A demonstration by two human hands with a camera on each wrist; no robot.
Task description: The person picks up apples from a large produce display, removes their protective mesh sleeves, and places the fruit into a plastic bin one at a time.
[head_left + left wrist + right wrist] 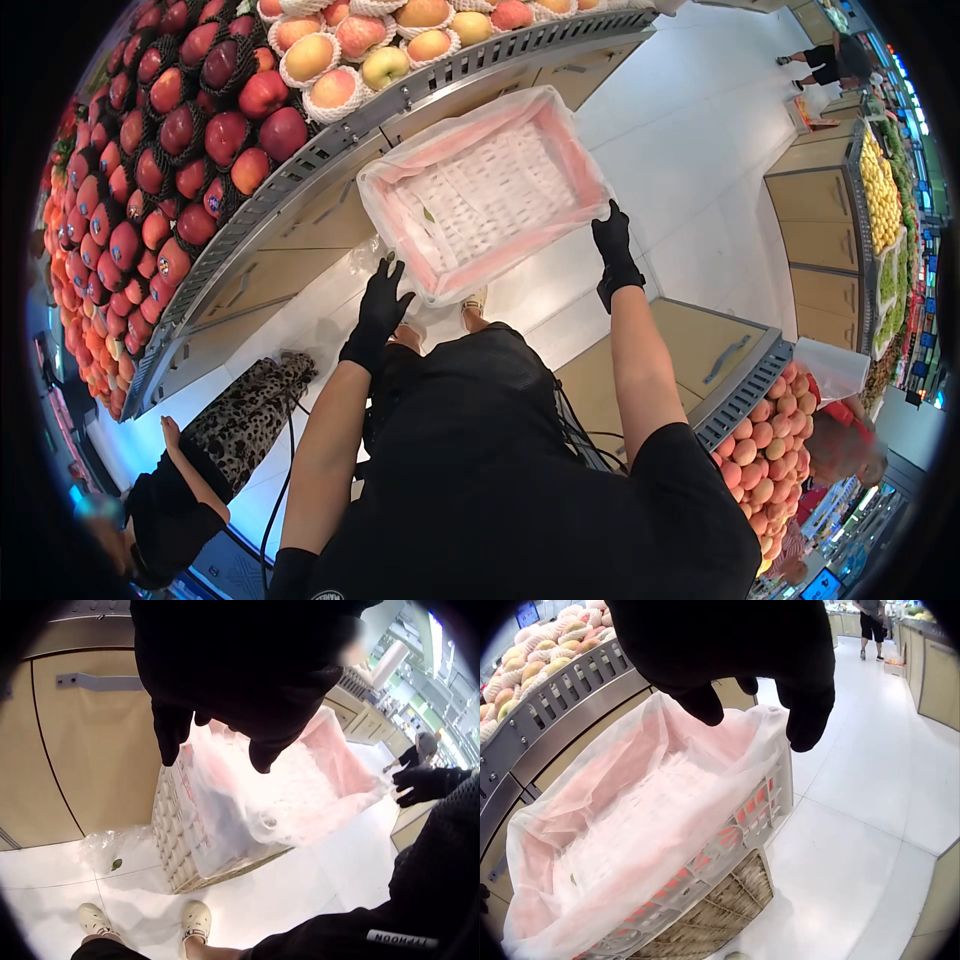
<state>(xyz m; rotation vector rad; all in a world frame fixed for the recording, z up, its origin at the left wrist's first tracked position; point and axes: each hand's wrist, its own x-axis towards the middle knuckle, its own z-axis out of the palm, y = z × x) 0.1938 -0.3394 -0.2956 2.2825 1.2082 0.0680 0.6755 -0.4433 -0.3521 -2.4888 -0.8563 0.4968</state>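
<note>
A white plastic crate (480,200) lined with thin clear film and pink sheeting holds only a small green leaf (428,215). The black-gloved left hand (378,308) is at its near left corner, fingers spread; in the left wrist view this hand (232,682) hangs over the rim. At the right corner is the gloved right hand (617,255), its fingers loosely bent by the rim; the right wrist view shows this hand (735,667) above that corner. Whether either hand touches the rim cannot be told. Beneath the crate stands a woven base (712,915).
Apples (225,135) fill a curved display on the left and front; peaches (765,450) are piled at right. Cabinets (90,750) stand beside the crate. Clear plastic film (112,847) lies on the floor. A person in a patterned skirt (245,420) is at lower left; others are farther off.
</note>
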